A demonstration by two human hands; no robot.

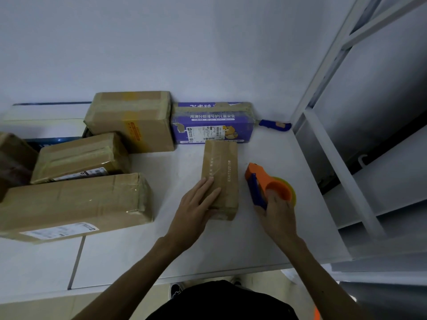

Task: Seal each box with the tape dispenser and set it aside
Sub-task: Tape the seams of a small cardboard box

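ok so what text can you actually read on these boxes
"用满分标准守护儿童安全": white print on the purple box
Bigger characters along its top edge: covered by tape, unreadable
Shipping labels on the purple box, long box and flat box: too small to read
Orange print on the tall box: blurred
Lengthwise print on the small box: blurred

The picture's left edge cuts off a long brown box (74,204) and a darker box (13,158) behind it. The label (205,132) on the purple box (212,116) carries print too small to read. The right hand (277,211) covers the handle of the tape dispenser (265,183). One end of a blue-handled tool (275,124) is hidden behind the purple box.
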